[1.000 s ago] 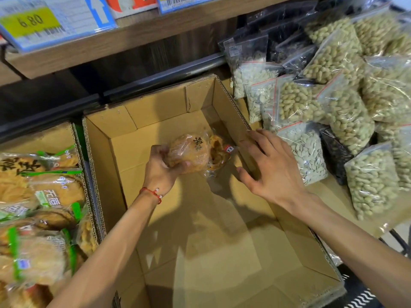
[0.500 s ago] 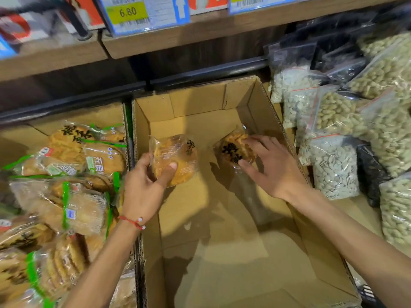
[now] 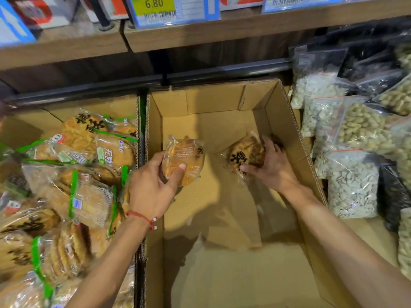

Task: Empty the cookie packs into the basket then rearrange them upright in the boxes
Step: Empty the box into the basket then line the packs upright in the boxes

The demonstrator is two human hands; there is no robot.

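Observation:
An open cardboard box (image 3: 280,112) stands in the middle of the head view, holding only two clear cookie packs. My left hand (image 3: 153,185) grips one cookie pack (image 3: 189,155) over the box's left side, label facing up. My right hand (image 3: 270,165) is closed around a second cookie pack (image 3: 244,155) with black lettering, set on edge near the box's right wall. A second cardboard box (image 3: 111,107) on the left is piled with several cookie packs (image 3: 89,196) with green strips, lying at mixed angles.
Clear bags of peanuts and seeds (image 3: 353,183) lie heaped right of the middle box. A wooden shelf edge with a yellow 6.80 price tag (image 3: 153,5) runs across the top, a dark metal rail (image 3: 222,72) below it.
The view has swung left, showing more of the left box. My left hand carried its pack left, away from the right wall. My right hand closed on the second pack there.

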